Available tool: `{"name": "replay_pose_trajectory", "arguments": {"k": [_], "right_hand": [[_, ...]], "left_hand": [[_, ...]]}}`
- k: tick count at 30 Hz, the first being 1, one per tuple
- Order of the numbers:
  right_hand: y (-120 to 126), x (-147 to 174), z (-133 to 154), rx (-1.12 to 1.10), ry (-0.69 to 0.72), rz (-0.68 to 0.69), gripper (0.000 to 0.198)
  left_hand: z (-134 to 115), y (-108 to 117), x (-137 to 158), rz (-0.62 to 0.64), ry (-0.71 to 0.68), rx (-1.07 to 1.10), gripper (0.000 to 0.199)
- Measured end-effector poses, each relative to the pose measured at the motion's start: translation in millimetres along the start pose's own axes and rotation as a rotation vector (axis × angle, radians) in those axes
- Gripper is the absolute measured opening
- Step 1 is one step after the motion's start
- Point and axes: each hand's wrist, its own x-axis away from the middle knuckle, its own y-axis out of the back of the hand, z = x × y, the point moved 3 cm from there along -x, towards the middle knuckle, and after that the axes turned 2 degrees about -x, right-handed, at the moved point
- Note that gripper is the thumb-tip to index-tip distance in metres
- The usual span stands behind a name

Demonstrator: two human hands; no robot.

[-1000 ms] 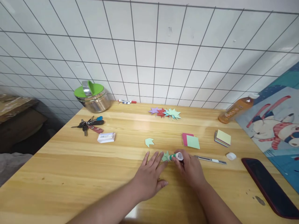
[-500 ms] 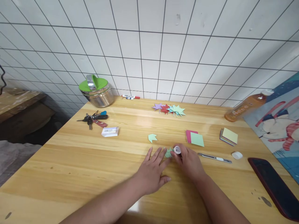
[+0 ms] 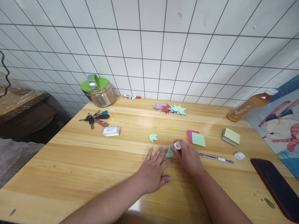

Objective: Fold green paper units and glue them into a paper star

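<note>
My left hand (image 3: 153, 171) lies flat on the table with its fingers spread, the fingertips on the edge of a green paper piece (image 3: 169, 152). In my right hand (image 3: 189, 158) is a glue stick (image 3: 177, 145), held on its side just above that paper, with its white end facing me. Part of the paper is hidden under my fingers. Just beyond my left fingertips lies a separate notched green paper piece (image 3: 153, 137). A white cap (image 3: 239, 156) rests off to the right.
Pink and green paper squares (image 3: 198, 139), a utility knife (image 3: 217, 158), a sticky-note stack (image 3: 231, 137) and a phone (image 3: 275, 186) lie right. Coloured paper stars (image 3: 178, 109) are at the back. Keys (image 3: 93, 117), a white box (image 3: 111, 131) and a green-lidded pot (image 3: 99, 91) stand left.
My right hand has moved the glue stick slightly away from me, toward the far edge of the green paper, and more of the paper shows. My left hand stays in place.
</note>
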Motion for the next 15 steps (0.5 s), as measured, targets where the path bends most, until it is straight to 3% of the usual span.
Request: {"name": "replay_pose_trajectory", "arguments": {"k": [5,15], "right_hand": [[16,16,-2,-0.049,0.054,-0.100,0.023],[6,27,0,-0.040,0.096,0.000,0.020]], "left_hand": [[-1,-1,-1,-0.004,-0.004,-0.002,0.061],[-1,0,0,0.010,-0.001,0.008,0.062]]}}
